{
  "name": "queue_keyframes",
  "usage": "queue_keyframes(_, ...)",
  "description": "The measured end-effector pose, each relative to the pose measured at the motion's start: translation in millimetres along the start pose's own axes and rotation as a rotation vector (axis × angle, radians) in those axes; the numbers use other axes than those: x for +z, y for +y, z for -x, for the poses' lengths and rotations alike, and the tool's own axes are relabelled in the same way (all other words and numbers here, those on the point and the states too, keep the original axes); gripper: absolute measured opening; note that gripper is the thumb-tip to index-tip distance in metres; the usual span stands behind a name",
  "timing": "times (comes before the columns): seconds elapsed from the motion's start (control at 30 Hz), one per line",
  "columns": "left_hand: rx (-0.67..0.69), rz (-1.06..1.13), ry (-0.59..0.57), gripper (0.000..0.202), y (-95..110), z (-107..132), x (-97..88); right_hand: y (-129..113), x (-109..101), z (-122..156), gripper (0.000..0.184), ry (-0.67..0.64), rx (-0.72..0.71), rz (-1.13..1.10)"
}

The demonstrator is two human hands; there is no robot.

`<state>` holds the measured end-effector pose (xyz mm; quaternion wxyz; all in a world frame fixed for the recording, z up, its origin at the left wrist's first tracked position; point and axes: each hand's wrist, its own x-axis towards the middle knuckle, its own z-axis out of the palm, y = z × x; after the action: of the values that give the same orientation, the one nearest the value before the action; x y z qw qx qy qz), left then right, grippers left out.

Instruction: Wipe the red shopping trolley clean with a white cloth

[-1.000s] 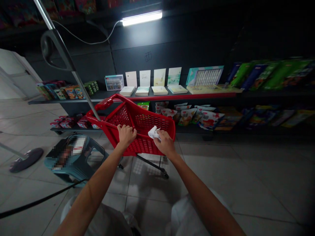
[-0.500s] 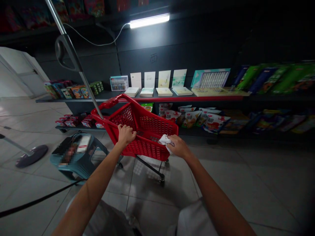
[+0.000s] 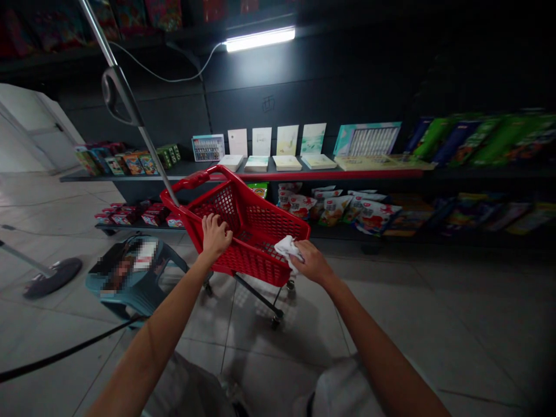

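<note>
A small red shopping cart (image 3: 256, 263) stands in front of me, its plastic basket full of square holes. My left hand (image 3: 215, 234) is curled over the near rim of the basket and grips it. Bunched in my right hand (image 3: 313, 262) is a white cloth (image 3: 286, 248), which lies against the basket's right end near the corner. Part of the cloth is hidden by my fingers. The cart's handle (image 3: 197, 179) is at the far left end, beyond my left hand.
A metal pole (image 3: 150, 142) rises beside the cart handle. On the left is a blue-green plastic stool (image 3: 152, 289) with things on it, and a round stand base (image 3: 54, 278). Behind, shelves (image 3: 304, 175) carry books (image 3: 286, 164), boxes and snack bags (image 3: 332, 209).
The cart's right end has shifted slightly left and toward me. My right hand and the cloth show a little more apart from the rim; my left hand has moved slightly left with the cart.
</note>
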<state>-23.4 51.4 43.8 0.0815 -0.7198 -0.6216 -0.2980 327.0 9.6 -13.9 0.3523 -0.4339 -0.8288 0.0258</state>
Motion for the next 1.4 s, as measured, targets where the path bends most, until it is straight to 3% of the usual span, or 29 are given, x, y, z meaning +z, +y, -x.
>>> queue_keyframes(0.1, -0.172, 0.093, 0.103, 0.066, 9.2, 8.3, 10.9, -1.4, 2.9, 2.1, 0.033, 0.035, 0.023, 0.032)
queue_keyframes(0.27, -0.379, 0.244, 0.132, 0.106, 30.3, 8.9, 20.5, -8.6, 8.3, 3.9, 0.034, 0.033, 0.046, 0.071)
queue_keyframes(0.53, -0.651, 0.442, 0.116, 0.116, 51.9, 13.8, 25.0, -14.4, 6.2, 6.2, 0.032, -0.020, 0.009, 0.052)
queue_keyframes(0.77, -0.563, 0.450, 0.078, 0.112, 40.8, 11.9, 23.6, 1.5, -10.5, 3.8, 0.025, 0.051, 0.081, 0.140)
queue_keyframes(1.17, -0.409, 0.385, 0.052, 0.113, 3.5, 15.3, 24.2, 26.9, -16.7, -2.4, 0.031, 0.074, 0.131, 0.149)
queue_keyframes(1.4, -0.386, 0.430, 0.005, 0.113, -8.1, 8.9, 22.1, 18.5, -20.4, -2.9, 0.034, 0.091, 0.137, 0.193)
